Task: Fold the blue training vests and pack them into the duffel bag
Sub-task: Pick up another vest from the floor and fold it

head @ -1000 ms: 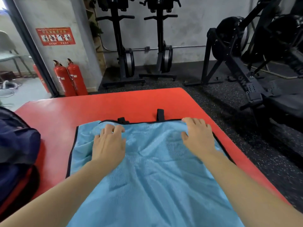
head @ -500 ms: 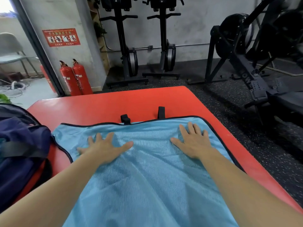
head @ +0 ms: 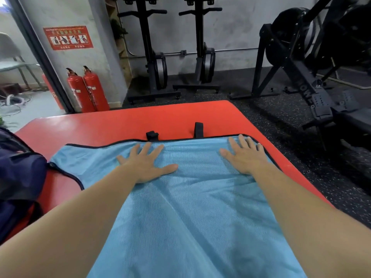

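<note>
Head cam: L hand (head: 145,165) & R hand (head: 246,157) flat, fingers spread, pressing blue vest (head: 192,213) on red table (head: 112,125).

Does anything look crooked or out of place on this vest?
Mostly tidy. The left hand and right hand lie flat on the blue vest. Its two black tabs at the far edge differ: the left tab is bunched up short, the right tab lies straight. The vest's left corner reaches the duffel bag.

I see a red table (head: 120,125) carrying a blue vest (head: 200,207) spread flat, two black straps (head: 198,129) poking past its far hem, and a navy bag (head: 20,173) at the left edge.
</note>
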